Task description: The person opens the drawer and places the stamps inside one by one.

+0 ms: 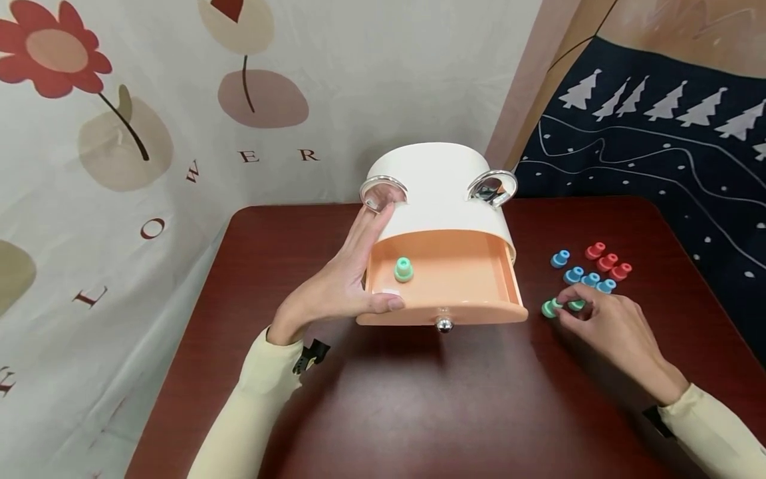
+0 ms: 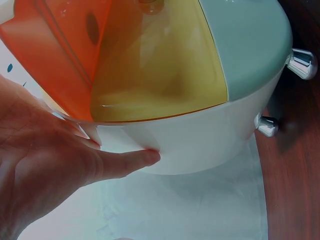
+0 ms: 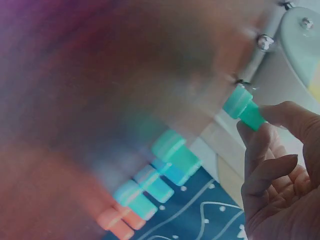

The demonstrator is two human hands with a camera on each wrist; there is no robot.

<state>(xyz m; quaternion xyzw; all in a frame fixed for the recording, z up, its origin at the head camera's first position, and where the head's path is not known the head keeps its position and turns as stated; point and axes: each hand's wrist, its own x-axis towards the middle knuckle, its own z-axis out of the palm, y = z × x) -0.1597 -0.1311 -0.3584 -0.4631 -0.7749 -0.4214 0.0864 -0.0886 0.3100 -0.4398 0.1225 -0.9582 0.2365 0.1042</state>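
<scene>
A white rounded box with two silver rings stands on the table, its peach drawer pulled out toward me. One small green stepped peg stands inside the drawer, left of its middle. My left hand rests against the box's left side, fingers stretched along it and thumb laid over the drawer's front edge. Thumb and index finger of my right hand pinch another green stepped peg, low over the table to the drawer's right. Beside those fingertips a further green peg is partly hidden.
Several blue pegs and red pegs stand grouped on the brown table, beyond my right hand. A round silver knob sticks out from the drawer front. A pale flower-print cloth hangs behind the table.
</scene>
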